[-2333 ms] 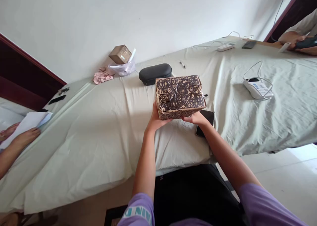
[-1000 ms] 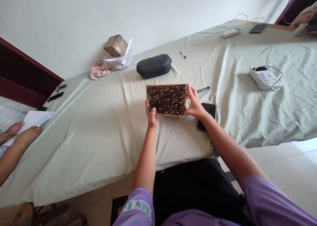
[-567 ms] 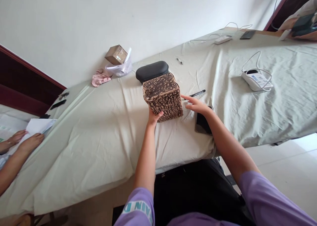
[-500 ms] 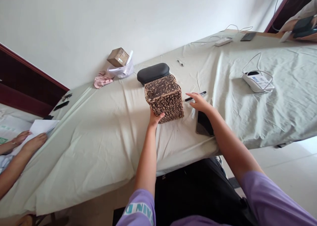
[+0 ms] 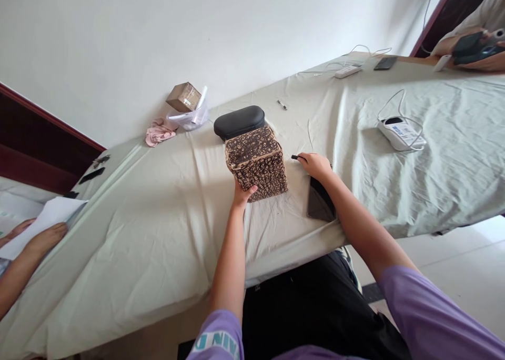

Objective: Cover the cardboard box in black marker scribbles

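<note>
A plain white wall (image 5: 118,39) runs behind a long table (image 5: 138,233) covered with a creased pale green sheet that hangs over its near edge. Dark red-brown wood trim (image 5: 43,139) slants along the wall at the left, and a dark door frame (image 5: 434,18) stands at the far right corner. Pale floor tiles (image 5: 465,276) show below the table's right end. Soft, even daylight fills the room.

One head-worn camera looks forward and down, close over the table (image 5: 138,212).
</note>
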A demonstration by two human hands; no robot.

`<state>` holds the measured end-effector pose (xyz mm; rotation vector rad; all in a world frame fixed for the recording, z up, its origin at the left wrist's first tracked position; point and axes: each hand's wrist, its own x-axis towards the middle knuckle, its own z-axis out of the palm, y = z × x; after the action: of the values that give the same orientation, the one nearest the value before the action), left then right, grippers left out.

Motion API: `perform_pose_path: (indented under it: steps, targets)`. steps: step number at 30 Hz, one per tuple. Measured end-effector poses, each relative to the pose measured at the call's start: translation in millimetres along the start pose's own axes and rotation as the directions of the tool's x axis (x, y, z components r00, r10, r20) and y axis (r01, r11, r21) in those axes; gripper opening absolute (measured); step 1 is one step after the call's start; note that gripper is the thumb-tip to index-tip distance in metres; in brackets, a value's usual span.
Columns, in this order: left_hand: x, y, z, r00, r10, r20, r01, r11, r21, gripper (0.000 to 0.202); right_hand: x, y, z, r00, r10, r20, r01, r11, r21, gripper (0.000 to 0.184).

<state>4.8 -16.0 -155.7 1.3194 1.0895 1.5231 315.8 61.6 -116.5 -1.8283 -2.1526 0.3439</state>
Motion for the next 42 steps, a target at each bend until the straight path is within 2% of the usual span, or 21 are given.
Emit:
perform_pose_path:
  steps: [6, 11, 15, 18, 20, 22, 23, 26, 28, 32, 35, 37, 39, 42]
  targets:
    - [0.6, 4.1, 2.7, 1.0, -0.012, -0.009, 0.012, 1.0, -0.009, 0.13, -6.8, -9.2, -3.3, 0.999, 0.049, -0.005, -0.049, 0.999, 0.01, 0.054]
    - [1.5, 2.8, 3.5, 1.0, -0.009, -0.012, 0.008, 1.0, -0.024, 0.133, -12.3, -17.6, -12.4, 0.996, 0.085, 0.0, -0.085, 0.996, -0.01, 0.075]
    - [3.0, -2.6, 1.1, 1.0, -0.002, 0.01, 0.002, 1.0, -0.018, 0.133, -16.7, -7.8, -19.9, 0.99, 0.133, 0.052, -0.133, 0.991, -0.016, 0.083]
    - [5.0, -7.8, -1.7, 0.999, 0.007, 0.037, -0.007, 1.0, 0.006, 0.136, -18.2, 9.5, -22.8, 0.997, 0.075, -0.018, -0.073, 0.992, 0.103, 0.08]
    - [6.8, -10.6, -2.9, 0.999, 0.015, 0.041, -0.016, 1.0, 0.025, 0.136, -17.8, 18.7, -24.2, 0.992, 0.026, -0.127, 0.003, 0.976, 0.219, 0.066]
    - [8.5, -12.6, -3.2, 0.999, 0.026, 0.034, -0.027, 0.999, 0.044, 0.136, -16.8, 21.8, -25.6, 0.959, 0.024, -0.282, 0.089, 0.92, 0.381, 0.045]
    - [9.1, -13.5, -3.1, 0.999, 0.031, 0.028, -0.032, 0.998, 0.049, 0.136, -16.5, 20.8, -26.2, 0.931, 0.046, -0.362, 0.143, 0.866, 0.48, 0.039]
    - [9.3, -15.9, -2.3, 0.999, 0.034, 0.009, -0.035, 0.999, 0.042, 0.134, -16.9, 10.5, -27.0, 0.853, 0.127, -0.506, 0.338, 0.604, 0.722, 0.033]
    - [8.4, -17.5, -2.1, 1.0, 0.03, 0.006, -0.03, 0.999, 0.034, 0.132, -19.0, 0.6, -26.5, 0.829, 0.126, -0.544, 0.429, 0.482, 0.764, 0.029]
    - [6.7, -20.2, -2.6, 0.999, 0.052, 0.015, -0.053, 0.998, 0.047, 0.13, -27.5, -25.0, -33.9, 0.757, 0.119, -0.642, 0.539, 0.441, 0.717, 0.036]
    - [6.8, -21.8, -2.4, 0.998, 0.053, 0.032, -0.055, 0.997, 0.055, 0.131, -36.3, -52.8, -59.4, 0.695, 0.12, -0.709, 0.616, 0.41, 0.673, 0.039]
    - [7.1, -22.8, -1.8, 0.997, 0.056, 0.051, -0.059, 0.997, 0.056, 0.135, -40.3, -75.4, -85.5, 0.709, 0.084, -0.7, 0.64, 0.337, 0.69, 0.043]
    - [7.2, -23.5, -1.0, 0.995, 0.073, 0.072, -0.077, 0.995, 0.061, 0.137, -39.0, -99.1, -113.1, 0.75, 0.021, -0.661, 0.634, 0.261, 0.728, 0.043]
    - [6.8, -23.6, 0.4, 0.991, 0.091, 0.096, -0.097, 0.993, 0.06, 0.135, -24.5, -131.4, -142.6, 0.806, -0.062, -0.589, 0.586, 0.226, 0.778, 0.031]
